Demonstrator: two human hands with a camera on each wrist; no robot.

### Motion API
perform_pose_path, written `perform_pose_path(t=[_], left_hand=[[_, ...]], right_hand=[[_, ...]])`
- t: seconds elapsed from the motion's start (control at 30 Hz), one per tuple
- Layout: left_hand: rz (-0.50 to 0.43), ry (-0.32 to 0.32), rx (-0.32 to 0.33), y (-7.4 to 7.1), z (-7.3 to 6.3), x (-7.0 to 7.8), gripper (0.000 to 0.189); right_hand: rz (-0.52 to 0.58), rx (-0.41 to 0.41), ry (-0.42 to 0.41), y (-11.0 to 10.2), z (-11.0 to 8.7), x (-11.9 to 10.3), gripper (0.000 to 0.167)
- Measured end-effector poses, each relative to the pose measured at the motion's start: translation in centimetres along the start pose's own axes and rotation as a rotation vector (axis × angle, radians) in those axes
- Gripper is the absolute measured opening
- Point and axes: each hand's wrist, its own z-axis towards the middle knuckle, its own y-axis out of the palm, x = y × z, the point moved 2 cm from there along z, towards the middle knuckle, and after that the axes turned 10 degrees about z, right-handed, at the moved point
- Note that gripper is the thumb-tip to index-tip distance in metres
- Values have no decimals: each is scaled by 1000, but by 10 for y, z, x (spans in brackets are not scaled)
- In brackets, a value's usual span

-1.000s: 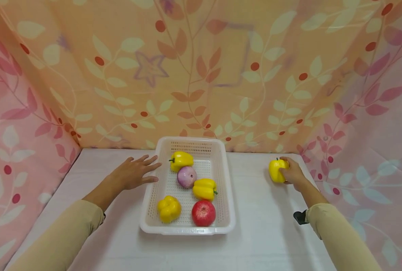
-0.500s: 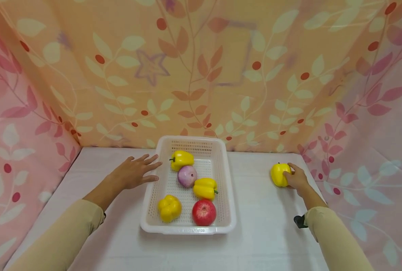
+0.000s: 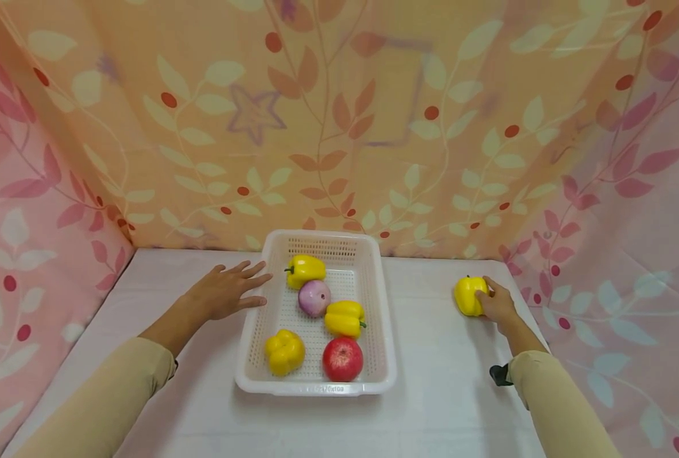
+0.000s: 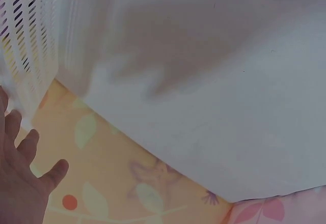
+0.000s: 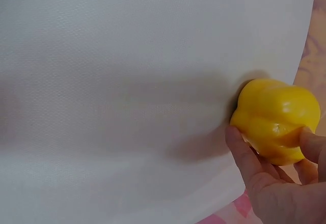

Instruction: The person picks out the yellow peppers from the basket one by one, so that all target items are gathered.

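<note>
Toward the far right corner of a white tabletop [image 3: 425, 356], a person's right hand [image 3: 496, 305] grips a yellow pepper [image 3: 469, 296] between thumb and curled fingers. The head view shows the pepper's dark stem [image 3: 468, 277] pointing up; the right wrist view alone brings the thumb and several fingertips into sight together around it. The left hand [image 3: 227, 292] has its fingers spread at the left rim of a white basket [image 3: 316, 388]; whether they touch it, I cannot tell. From above, the basket holds three yellow peppers [image 3: 345, 319], a purple onion [image 3: 314, 298] and a red fruit [image 3: 342, 359]. Only the left wrist view gives its slotted side wall [image 4: 30, 30], yellow and purple glimpsed through it. Behind, the tabletop ends at an orange leaf-patterned curtain [image 3: 339, 127]. A wide white band separates basket from gripped pepper; the right edge runs near the right hand.
</note>
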Motion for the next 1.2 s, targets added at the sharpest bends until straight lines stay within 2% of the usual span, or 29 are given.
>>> perform_pose_path(t=[0.13, 0.37, 0.53, 0.73, 0.9, 1.13, 1.2], left_hand=[[3, -1, -5, -1, 1, 0, 62], [-2, 6, -1, -3, 2, 3, 62], [-8, 6, 2, -1, 2, 1, 63], [3, 2, -17, -3, 1, 1, 62], [14, 2, -29, -4, 0, 2, 61], [23, 11, -25, -5, 0, 3, 61], [31, 14, -24, -5, 0, 2, 61]], right_hand=[[-35, -10, -11, -2, -2, -1, 62], [-170, -56, -45, -9, -10, -11, 65], [-232, -92, -76, -15, -11, -31, 72], [-277, -76, -191, -17, -13, -61, 78], [-245, -118, -248, -5, -17, -92, 87], [-289, -204, -350, 27, -35, -140, 85], [-269, -225, -379, 39, -37, -151, 84]])
